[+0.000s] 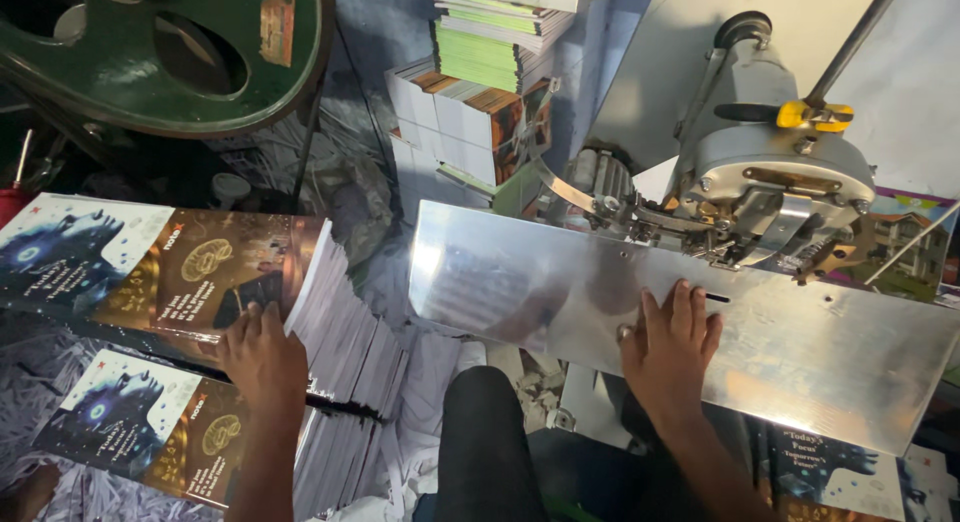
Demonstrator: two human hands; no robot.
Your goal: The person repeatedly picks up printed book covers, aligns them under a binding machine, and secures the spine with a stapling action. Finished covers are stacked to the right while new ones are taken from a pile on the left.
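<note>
Green flywheel (150, 52) cropped at top

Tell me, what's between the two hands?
In the head view, the person's dark-trousered knee sits between the left hand and the right hand.

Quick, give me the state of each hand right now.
Left hand: gripping the top booklet of the stack, lifting its edge.
Right hand: open, flat on the shiny metal plate, holding nothing.

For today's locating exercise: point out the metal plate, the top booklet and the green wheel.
metal plate (820, 352), head view, bare shiny surface.
top booklet (150, 262), head view, middle of its dark cover.
green wheel (200, 102), head view, lower rim.
</note>
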